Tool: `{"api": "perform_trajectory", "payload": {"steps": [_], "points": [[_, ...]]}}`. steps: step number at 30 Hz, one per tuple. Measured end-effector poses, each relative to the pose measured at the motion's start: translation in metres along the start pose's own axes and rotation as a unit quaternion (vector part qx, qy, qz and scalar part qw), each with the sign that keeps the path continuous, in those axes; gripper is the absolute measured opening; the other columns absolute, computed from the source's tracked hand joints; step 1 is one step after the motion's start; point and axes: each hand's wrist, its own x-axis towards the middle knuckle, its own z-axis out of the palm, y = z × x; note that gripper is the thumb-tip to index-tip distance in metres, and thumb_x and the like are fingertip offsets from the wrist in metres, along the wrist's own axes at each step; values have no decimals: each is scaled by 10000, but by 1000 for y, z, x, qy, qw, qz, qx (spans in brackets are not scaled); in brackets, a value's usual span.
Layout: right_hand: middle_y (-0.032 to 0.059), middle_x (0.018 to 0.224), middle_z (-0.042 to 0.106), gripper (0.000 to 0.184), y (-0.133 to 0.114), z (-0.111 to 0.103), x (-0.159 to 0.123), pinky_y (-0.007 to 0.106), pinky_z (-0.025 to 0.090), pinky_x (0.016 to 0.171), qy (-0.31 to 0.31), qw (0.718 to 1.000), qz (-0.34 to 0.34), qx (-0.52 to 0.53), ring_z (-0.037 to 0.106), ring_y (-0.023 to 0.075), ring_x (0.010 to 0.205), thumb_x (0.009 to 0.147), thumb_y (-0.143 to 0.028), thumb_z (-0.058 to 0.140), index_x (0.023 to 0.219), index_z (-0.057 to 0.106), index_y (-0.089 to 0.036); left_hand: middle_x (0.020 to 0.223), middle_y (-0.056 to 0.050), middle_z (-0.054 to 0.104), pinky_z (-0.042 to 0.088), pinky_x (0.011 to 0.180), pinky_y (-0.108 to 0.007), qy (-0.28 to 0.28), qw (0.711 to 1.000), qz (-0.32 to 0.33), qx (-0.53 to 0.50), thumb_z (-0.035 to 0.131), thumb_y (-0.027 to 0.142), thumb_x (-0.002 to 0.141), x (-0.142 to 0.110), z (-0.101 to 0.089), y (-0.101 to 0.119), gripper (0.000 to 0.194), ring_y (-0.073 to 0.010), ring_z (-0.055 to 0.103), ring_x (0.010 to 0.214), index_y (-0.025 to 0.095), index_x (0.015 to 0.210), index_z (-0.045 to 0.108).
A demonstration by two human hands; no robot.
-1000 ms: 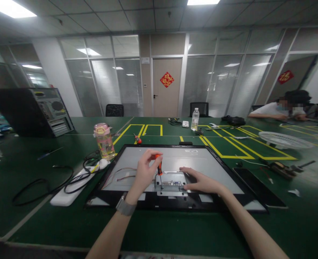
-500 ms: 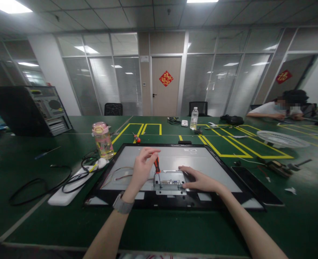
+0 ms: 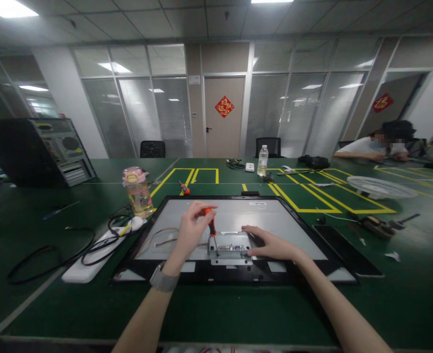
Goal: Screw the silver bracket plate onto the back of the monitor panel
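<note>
A flat display panel [image 3: 278, 220] with a black frame lies on the green table, its pale back facing up. Near its front edge sits a metal bracket [image 3: 224, 262] with a row of ports. My left hand [image 3: 195, 223] is closed around the top of an orange and black screwdriver [image 3: 211, 227], which stands nearly upright, its tip down at the bracket's left side. My right hand [image 3: 271, 243] rests at the bracket's right end, thumb and fingers spread apart along its edge. Thin wires [image 3: 165, 240] run across the panel to the bracket's left.
Left of the panel are a pink-lidded bottle [image 3: 137, 191], a white power strip [image 3: 87, 262] and black cables. A black slab [image 3: 348, 250] lies to the right. An open computer case [image 3: 36, 152] stands far left; a clear bottle [image 3: 262, 161] is behind. A person sits far right.
The view has shifted slightly. My left fingers have moved a little on the screwdriver, and more of its orange top shows. My right hand stays at the bracket.
</note>
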Motion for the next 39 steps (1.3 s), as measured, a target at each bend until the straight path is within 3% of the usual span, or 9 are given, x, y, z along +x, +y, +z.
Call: {"api": "perform_trajectory", "payload": {"steps": [6,8,13,16,20,26,30,35,39], "points": [[105,1470,355,783,0,0,0,422,221,1138,2,1000,-2,1,313,281,1350,722,-547,655,1372,399,-194,894,-53,616,452,781,-285,-11,1000,14,-7,483,293,877,-1,0,2,262,-176,581,851,174,979,693],[108,1472,351,784,-1,0,0,426,222,1136,0,1000,0,-1,313,283,1350,722,-543,656,1373,397,-194,852,-43,608,459,741,-275,-12,1000,8,-7,526,300,855,-1,0,2,232,-170,581,801,175,944,700],[89,1478,345,779,0,0,0,441,220,1135,-2,1000,-2,1,306,289,1353,719,-551,653,1376,394,-222,904,-42,574,448,792,-288,41,996,46,71,528,310,857,-3,1,2,230,-179,564,869,206,963,704],[94,1478,343,798,1,0,0,432,227,1134,-3,1000,1,3,300,292,1355,716,-561,651,1381,388,-208,943,-59,611,448,816,-308,9,999,32,26,458,295,889,-2,1,4,277,-189,580,900,190,1008,686],[104,1475,346,807,1,1,1,419,222,1137,-1,1000,3,1,302,292,1354,715,-561,654,1379,392,-184,777,-21,571,464,677,-255,2,1000,7,-1,593,308,803,-1,2,4,191,-149,567,717,184,889,711],[111,1472,352,810,1,0,1,425,219,1136,1,1000,-2,3,307,297,1352,708,-571,656,1373,403,-182,923,-60,630,458,783,-297,3,999,-11,-35,482,326,857,1,1,3,287,-188,587,864,177,942,712],[106,1474,351,814,1,0,1,433,220,1135,0,1000,-2,2,307,298,1352,704,-570,660,1376,399,-192,806,-32,591,455,661,-251,14,999,-16,-27,599,330,791,1,0,0,216,-151,564,713,181,887,723],[87,1473,355,783,1,0,0,438,225,1134,1,1000,1,5,313,292,1349,711,-553,662,1372,404,-222,938,-73,634,471,789,-313,-7,998,-20,-60,509,333,849,1,-1,1,295,-199,598,863,164,989,705],[104,1473,351,808,2,0,0,410,231,1134,1,1000,-1,7,312,290,1349,714,-549,662,1379,393,-176,837,-42,633,484,720,-275,-21,998,-34,-48,609,320,791,1,0,1,253,-169,597,765,175,976,704]]}}
